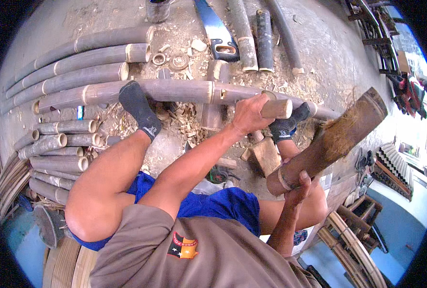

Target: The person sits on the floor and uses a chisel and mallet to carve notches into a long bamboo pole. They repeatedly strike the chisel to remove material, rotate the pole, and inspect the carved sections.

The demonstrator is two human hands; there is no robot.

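My left hand (249, 114) is closed round a thick, pale wooden handle (278, 109), just above a long bamboo pole (180, 91). Whatever the handle ends in is hidden behind the hand. A small cut hole (222, 93) shows in the pole to the left of that hand. My right hand (297, 188) grips the lower end of a short, thick bamboo piece (331, 141), which is raised and tilted up to the right, with a patch of brown fibres on its side. My left foot in a dark sock (135, 98) rests on the pole; my right foot (292, 122) is against it.
Cut bamboo poles (88, 60) lie at the far left, and shorter pieces (60, 161) are stacked nearer. A handsaw (218, 36) and more bamboo lengths (264, 41) lie beyond the pole. Shavings cover the floor around a wooden block (265, 156).
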